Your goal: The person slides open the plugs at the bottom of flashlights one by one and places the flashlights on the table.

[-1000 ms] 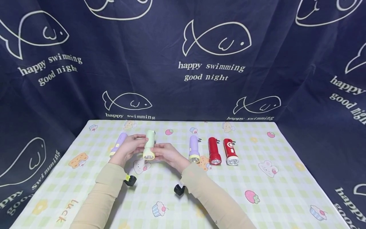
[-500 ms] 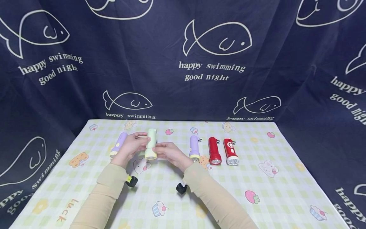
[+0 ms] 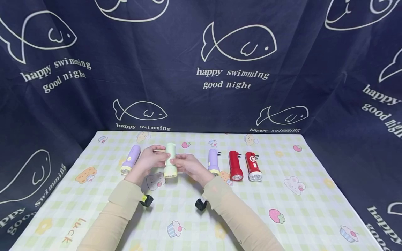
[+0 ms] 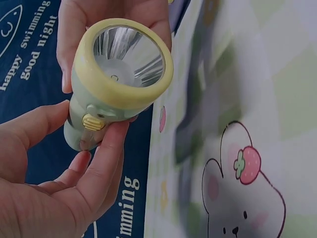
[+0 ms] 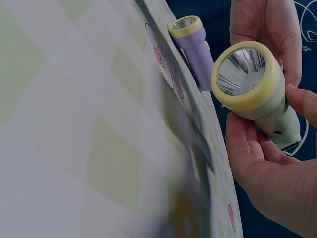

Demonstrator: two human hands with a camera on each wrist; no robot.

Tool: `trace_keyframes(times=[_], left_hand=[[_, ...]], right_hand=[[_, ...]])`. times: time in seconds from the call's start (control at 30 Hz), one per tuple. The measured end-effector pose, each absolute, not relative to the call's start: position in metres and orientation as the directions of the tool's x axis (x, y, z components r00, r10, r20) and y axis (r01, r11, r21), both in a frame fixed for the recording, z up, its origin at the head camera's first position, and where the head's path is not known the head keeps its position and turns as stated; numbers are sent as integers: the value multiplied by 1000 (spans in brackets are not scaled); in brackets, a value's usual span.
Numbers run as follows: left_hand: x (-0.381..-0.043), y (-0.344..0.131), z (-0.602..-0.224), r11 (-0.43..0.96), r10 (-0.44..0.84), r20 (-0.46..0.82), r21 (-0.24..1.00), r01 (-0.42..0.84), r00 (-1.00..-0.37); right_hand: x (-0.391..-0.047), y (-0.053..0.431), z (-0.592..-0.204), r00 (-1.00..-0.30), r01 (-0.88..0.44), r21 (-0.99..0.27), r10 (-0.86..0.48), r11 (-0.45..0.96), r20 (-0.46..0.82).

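Both hands hold a pale green flashlight (image 3: 170, 164) above the table, its yellow-rimmed lens end toward me. On its left side my left hand (image 3: 150, 162) grips the body between thumb and fingers. From the right, my right hand (image 3: 190, 165) also grips it with thumb and fingers. In the left wrist view a yellow switch (image 4: 93, 122) shows on the flashlight's side, close to the left fingertips. A purple flashlight (image 3: 131, 158) with a yellow rim lies just left of the left hand.
Right of the hands lie another purple flashlight (image 3: 213, 160), a plain red flashlight (image 3: 235, 165) and a red flashlight with a white emblem (image 3: 253, 167), all with plug prongs out. The checked tablecloth (image 3: 245, 205) ends at a dark blue curtain (image 3: 182, 69).
Both hands have carried the green flashlight slightly to the right. The right fingers have shifted up its body. The other flashlights have stayed put.
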State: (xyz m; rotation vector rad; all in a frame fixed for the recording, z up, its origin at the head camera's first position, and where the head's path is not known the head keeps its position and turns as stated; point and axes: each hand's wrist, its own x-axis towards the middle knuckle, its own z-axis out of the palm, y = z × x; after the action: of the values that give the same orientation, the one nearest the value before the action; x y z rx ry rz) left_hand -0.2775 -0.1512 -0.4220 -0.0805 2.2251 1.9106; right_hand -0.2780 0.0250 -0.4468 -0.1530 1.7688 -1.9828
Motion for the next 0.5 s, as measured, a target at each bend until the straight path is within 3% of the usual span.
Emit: trace_keyframes(times=[0.5], left_hand=[[-274, -143, -419, 169, 134, -218, 966, -195, -967]], right_hand=[[-274, 33, -442, -888, 270, -962, -397, -42, -232]])
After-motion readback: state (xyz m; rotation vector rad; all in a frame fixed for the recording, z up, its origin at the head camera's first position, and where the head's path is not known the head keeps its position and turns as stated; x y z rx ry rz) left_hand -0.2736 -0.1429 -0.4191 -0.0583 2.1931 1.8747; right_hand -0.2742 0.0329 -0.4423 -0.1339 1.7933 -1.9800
